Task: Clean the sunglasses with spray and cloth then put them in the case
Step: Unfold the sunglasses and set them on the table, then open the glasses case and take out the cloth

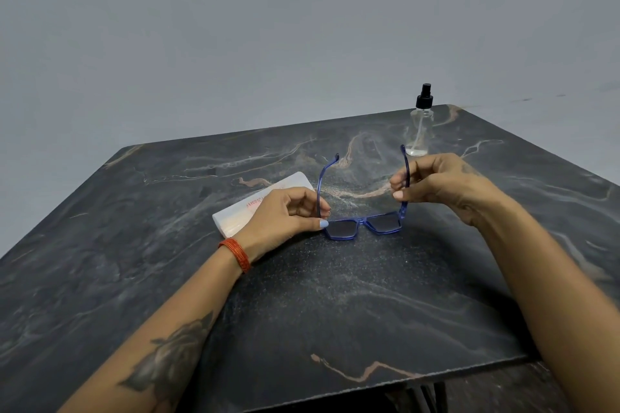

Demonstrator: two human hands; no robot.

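- Lowest in the frame, 2 bare forearms are seen reaching up over the dark marbled table (134, 278); a red bangle is worn on the left wrist.
- Just below centre, the blue-framed sunglasses (364, 226) are held with the front down near the tabletop, lenses toward the camera, and the 2 temples opened out and pointing away.
- The left hand (285, 211) is closed in a pinch on the left temple near its hinge; the right hand (443, 183) is pinched on the right temple a little higher up.
- Judged as the step in hand: the frame is being presented for cleaning. It is best kept held by the temples only, so the lenses are left untouched.
- Behind the left hand, left of centre, a pale case (268, 199) lies flat and partly hidden.
- Farthest, at upper right of the table, the spray bottle (421, 127) stands upright, well apart; 1 hand would have to be freed for it.
- No cloth can be made out.
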